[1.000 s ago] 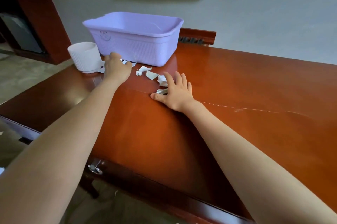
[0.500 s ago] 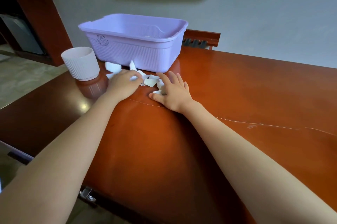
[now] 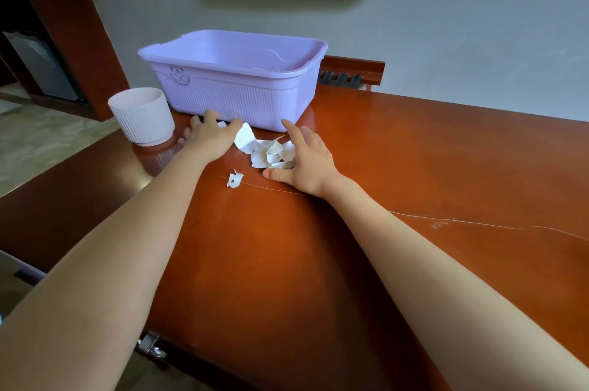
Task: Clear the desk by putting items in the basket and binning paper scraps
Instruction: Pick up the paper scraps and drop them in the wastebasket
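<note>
White torn scraps (image 3: 269,151) sit bunched on the desk (image 3: 414,167), just in front of the lilac basket (image 3: 236,97). One stray scrap (image 3: 235,180) lies nearer, apart from the pile. The left hand (image 3: 212,137) is flat with fingers spread, its edge touching the pile. The right hand (image 3: 307,161) is open too, fingers straight, thumb on the desk, palm against the scraps. A white cup (image 3: 141,116) stands at left.

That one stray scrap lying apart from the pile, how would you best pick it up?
Probably pinch the stray scrap at its crumpled, raised edge, fingers coming down from above: it lies low on the desk, clear of the pile, with no side to grasp.
</note>
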{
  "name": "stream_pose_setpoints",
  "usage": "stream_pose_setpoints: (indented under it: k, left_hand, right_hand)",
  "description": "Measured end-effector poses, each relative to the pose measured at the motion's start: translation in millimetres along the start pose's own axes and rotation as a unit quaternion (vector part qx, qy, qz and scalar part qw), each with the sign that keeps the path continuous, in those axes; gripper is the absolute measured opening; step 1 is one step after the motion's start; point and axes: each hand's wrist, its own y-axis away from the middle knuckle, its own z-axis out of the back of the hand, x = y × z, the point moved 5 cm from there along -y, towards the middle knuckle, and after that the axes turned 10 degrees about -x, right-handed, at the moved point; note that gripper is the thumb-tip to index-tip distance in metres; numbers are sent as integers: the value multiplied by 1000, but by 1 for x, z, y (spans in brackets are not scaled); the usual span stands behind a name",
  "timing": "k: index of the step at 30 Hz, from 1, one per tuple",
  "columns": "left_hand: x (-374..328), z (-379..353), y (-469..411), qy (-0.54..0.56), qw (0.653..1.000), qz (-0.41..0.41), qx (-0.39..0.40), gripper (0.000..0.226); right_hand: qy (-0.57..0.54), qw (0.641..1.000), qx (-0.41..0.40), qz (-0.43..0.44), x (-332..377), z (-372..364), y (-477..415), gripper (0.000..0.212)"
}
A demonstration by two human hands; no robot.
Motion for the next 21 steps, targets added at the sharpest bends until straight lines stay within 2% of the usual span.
stream_pose_setpoints:
  k: [2,4,7,9,15,18,21]
  left_hand:
    - [5,-11,-5,-54,997,-16,54,65]
    - [5,-14,-4,-67,993,-53,78,57]
    - [-4,-8,7,53,989,-89,102,36]
    - [-12,-4,22,126,981,-91,120,34]
    - [-35,-8,63,244,961,-51,118,28]
    - [-49,-10,84,269,961,-16,66,31]
    - [-60,-14,102,343,938,45,29,29]
  right_hand:
    - [3,1000,6,11,-1,-1,1,92]
    - [-9,1000,17,12,-2,1,2,88]
    - [-14,999,34,13,-1,4,3,84]
    - [-15,999,32,21,0,4,3,83]
    - [-73,996,46,36,8,-1,10,77]
    - [-98,994,49,26,11,3,17,80]
    - [-80,996,41,25,13,-1,20,80]
